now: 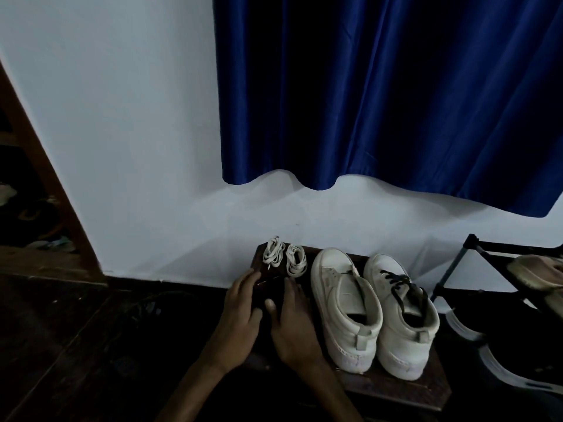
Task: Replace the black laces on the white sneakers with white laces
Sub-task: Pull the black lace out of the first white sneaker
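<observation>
Now I see the two white sneakers standing side by side, heels toward me, on a dark wooden stand against the wall. The sneaker nearer the hands shows bare eyelets and an open tongue. The far sneaker is threaded with black laces that lie loose over its tongue. Two small coiled bundles of white laces sit just beside each other at the stand's far corner, near the unlaced sneaker's toe.

Both hands are down on the dark part of the stand between those bundles and me. The left hand lies with fingers stretched forward and slightly spread. The right hand is just beside the unlaced sneaker, fingers forward and thumb lifted toward the left hand. The patch under them is too dark, so I cannot tell whether either hand has hold of anything.

Behind hangs a blue curtain over a white wall. A black shoe rack stands to the right of the stand.
</observation>
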A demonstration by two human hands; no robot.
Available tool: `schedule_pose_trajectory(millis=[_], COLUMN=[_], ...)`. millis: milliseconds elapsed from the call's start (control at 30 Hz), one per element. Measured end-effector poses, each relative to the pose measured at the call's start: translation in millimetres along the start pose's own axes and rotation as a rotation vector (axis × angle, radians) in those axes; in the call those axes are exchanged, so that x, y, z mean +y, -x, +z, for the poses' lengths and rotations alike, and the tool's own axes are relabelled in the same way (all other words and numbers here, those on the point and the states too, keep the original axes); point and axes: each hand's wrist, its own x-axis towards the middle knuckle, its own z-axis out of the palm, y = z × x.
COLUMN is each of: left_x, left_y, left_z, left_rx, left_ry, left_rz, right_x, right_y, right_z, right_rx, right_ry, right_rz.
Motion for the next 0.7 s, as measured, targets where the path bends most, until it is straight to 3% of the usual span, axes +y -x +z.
schedule_pose_trajectory(millis=[100,200,400,567,700], left_x=[-1.3,5.1,11.7,8.7,3.4], left_y=[0.1,-3.7,-22.3,-26.9,-28.8], left_z=[13.8,28.9,33.3,38.1,37.7], left_rx=[-0.002,0.142,0.517,0.337,0.392], left_ry=[0.196,0.334,0.161,0.227,0.252], left_rz=[-0.213,-0.278,-0.242,-0.266,-0.31], right_x=[-9.2,-13.1,-9.5,-6.7,-14.7], right_y=[4.1,5.4,-4.5,-11.7,-19.0], right_z=[6.2,6.5,6.0,11.0,16.1], right_rx=[-0.039,0.006,0.32,0.238,0.266], right_ry=[-0.088,-0.234,-0.315,-0.307,-0.378], right_rz=[-0.136,-0.217,-0.084,-0.011,0.008])
